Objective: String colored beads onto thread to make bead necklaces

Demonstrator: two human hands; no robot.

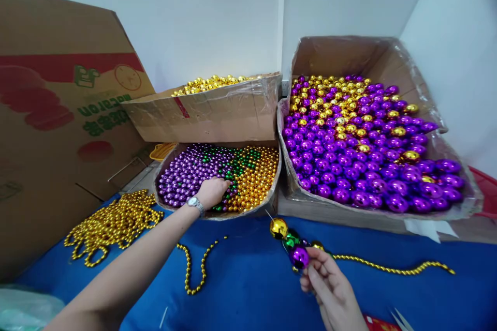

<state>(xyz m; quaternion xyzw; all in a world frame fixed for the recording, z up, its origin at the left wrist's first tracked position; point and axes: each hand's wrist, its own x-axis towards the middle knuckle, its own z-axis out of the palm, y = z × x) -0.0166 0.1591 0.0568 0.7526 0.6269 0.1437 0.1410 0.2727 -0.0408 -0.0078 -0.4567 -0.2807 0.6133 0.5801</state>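
Observation:
My left hand (213, 192), with a watch (195, 206) at the wrist, reaches into a carton of small beads (186, 170). Purple beads lie on its left, green in the middle and gold on the right. Its fingers curl down at the green beads; whatever they pinch is hidden. My right hand (328, 279) holds a string of beads (298, 257) between thumb and fingers. Large gold, green and purple beads show on it, and a thin needle-like tip (268, 214) sticks out past the gold one. A gold bead chain (392, 270) trails rightward behind this hand.
A carton of large purple and gold beads (349, 165) stands right; another carton of gold beads (217, 114) sits behind. Gold bead chains (112, 222) pile at left on the blue cloth (248, 279), near a short gold strand (190, 269). Scissor-like blades (399, 319) show lower right.

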